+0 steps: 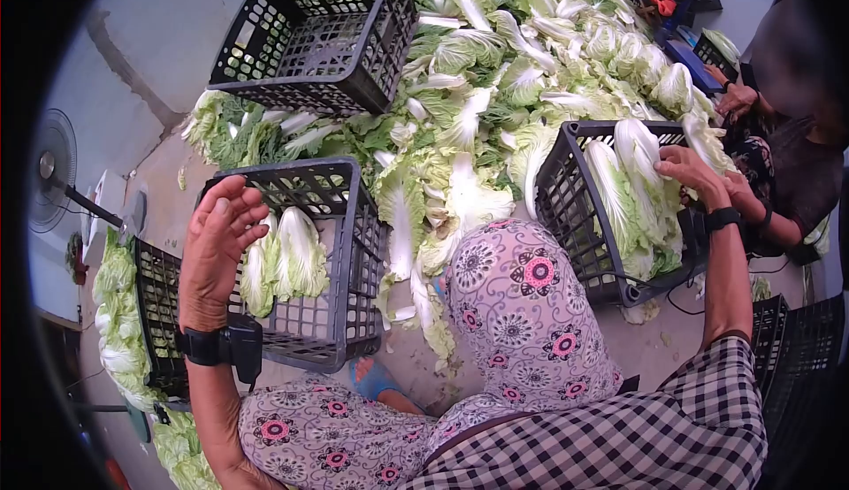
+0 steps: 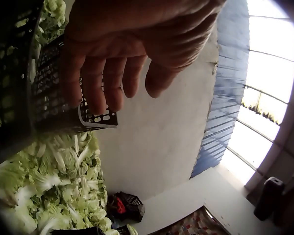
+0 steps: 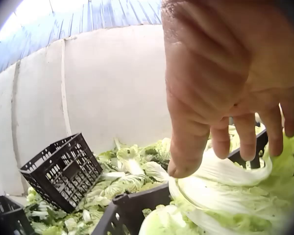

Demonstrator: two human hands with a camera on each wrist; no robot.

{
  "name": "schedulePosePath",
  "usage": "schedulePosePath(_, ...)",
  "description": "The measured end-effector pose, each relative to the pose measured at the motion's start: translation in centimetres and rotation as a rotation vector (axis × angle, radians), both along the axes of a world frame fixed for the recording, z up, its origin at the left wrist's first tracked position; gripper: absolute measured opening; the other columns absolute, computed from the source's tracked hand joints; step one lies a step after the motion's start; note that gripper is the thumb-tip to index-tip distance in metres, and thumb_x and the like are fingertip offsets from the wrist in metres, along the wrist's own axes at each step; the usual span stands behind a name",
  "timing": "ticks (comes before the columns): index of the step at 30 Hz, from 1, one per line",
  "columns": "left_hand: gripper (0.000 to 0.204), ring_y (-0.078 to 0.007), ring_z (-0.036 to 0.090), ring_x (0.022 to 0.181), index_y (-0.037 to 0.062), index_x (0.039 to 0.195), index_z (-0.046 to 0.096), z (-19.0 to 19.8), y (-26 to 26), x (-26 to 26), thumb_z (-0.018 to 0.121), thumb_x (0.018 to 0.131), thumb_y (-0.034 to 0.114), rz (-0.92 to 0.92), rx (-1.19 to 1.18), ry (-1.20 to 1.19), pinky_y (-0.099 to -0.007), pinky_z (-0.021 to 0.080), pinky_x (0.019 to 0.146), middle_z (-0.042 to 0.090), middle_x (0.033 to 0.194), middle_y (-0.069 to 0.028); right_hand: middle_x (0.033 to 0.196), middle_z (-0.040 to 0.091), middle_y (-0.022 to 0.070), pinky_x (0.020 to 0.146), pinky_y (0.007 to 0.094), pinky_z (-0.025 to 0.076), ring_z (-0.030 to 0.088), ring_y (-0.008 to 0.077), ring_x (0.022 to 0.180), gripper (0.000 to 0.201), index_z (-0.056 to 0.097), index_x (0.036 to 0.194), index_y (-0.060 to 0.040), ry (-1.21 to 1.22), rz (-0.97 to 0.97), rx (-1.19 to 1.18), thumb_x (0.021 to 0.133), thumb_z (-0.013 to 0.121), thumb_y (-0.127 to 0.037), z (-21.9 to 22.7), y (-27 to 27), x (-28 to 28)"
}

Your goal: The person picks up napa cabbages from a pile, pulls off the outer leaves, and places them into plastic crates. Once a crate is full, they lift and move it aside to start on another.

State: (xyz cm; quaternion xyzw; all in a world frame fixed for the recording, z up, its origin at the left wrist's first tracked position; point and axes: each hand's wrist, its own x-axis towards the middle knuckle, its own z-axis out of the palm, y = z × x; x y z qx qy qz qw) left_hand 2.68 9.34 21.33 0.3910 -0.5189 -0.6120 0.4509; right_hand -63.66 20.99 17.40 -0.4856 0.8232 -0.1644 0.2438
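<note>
In the head view the left hand (image 1: 221,247) is raised over the left black crate (image 1: 354,225), fingers loosely bent and holding nothing. Two or so cabbages (image 1: 299,256) lie in that crate, below and right of the hand. The right hand (image 1: 694,173) is at the right crate (image 1: 575,216), its fingers beside the top of the pale cabbages (image 1: 637,172) lying there. In the right wrist view the right hand (image 3: 225,93) hangs over a cabbage (image 3: 225,183), fingers spread, thumb near its leaves. The left wrist view shows the left hand (image 2: 122,49) with relaxed fingers.
A large heap of cabbages and loose leaves (image 1: 495,74) lies ahead, with a tilted crate (image 1: 327,39) on it. Another crate (image 1: 159,313) and cabbages stand at the far left, near a fan (image 1: 53,167). Another person (image 1: 796,145) sits at the right; a cable crosses beside the right crate.
</note>
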Motion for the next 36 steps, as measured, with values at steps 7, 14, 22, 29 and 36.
schedulePosePath(7, 0.04, -0.0216, 0.06, 0.097, 0.0024, 0.122, 0.047, -1.0, -0.6, 2.3, 0.056, 0.09, 0.025, -0.034, -0.007, 0.058, -0.0348, 0.051, 0.083, 0.059, 0.11, -0.0116, 0.101, 0.061, 0.0162, 0.084, 0.0352, 0.044, 0.058, 0.0247, 0.094, 0.045, 0.057, 0.105, 0.0043, 0.385, 0.15, 0.033, 0.073, 0.062, -0.027, -1.8, -1.6, -3.0)
schedulePosePath(14, 0.035, -0.0186, 0.061, 0.095, 0.0032, 0.119, 0.051, -3.4, -2.3, 7.1, 0.057, 0.09, 0.022, 0.239, -0.002, -0.004, -0.0316, 0.053, 0.077, 0.06, 0.108, -0.0097, 0.123, 0.053, 0.0162, 0.099, 0.0385, 0.034, 0.048, 0.0264, 0.116, 0.056, 0.045, 0.127, 0.0008, 0.048, 0.404, -0.42, 0.083, 0.06, -0.03, 4.7, -7.6, 12.0)
schedulePosePath(22, 0.031, -0.011, 0.057, 0.087, 0.0088, 0.114, 0.055, -7.5, -5.2, 12.9, 0.057, 0.089, 0.026, 0.48, 0.166, -0.449, -0.0266, 0.047, 0.07, 0.061, 0.106, -0.0038, 0.114, 0.058, 0.0169, 0.092, 0.0373, 0.043, 0.054, 0.0265, 0.108, 0.059, 0.051, 0.12, 0.001, -0.002, 0.911, -0.323, 0.081, 0.063, -0.042, 5.6, -16.6, 29.2)
schedulePosePath(29, 0.028, -0.0182, 0.06, 0.08, 0.0003, 0.099, 0.061, -11.3, -10.7, 16.9, 0.063, 0.08, 0.02, 0.237, -0.085, -0.979, -0.0298, 0.047, 0.074, 0.064, 0.086, -0.0072, 0.109, 0.059, 0.0173, 0.089, 0.0377, 0.045, 0.057, 0.0276, 0.102, 0.073, 0.051, 0.118, 0.0027, -0.108, 1.063, -0.172, 0.076, 0.063, -0.056, 1.6, -23.5, 34.4)
schedulePosePath(36, 0.049, -0.0344, 0.058, 0.102, -0.001, 0.115, 0.055, -20.8, -14.8, 14.6, 0.065, 0.077, 0.028, 0.037, -0.108, -1.354, -0.0376, 0.045, 0.089, 0.06, 0.11, -0.0212, 0.103, 0.062, 0.0187, 0.084, 0.0377, 0.048, 0.06, 0.0293, 0.096, 0.066, 0.053, 0.115, 0.0017, -0.169, 1.147, -0.235, 0.078, 0.063, -0.052, -2.2, -27.9, 38.5)
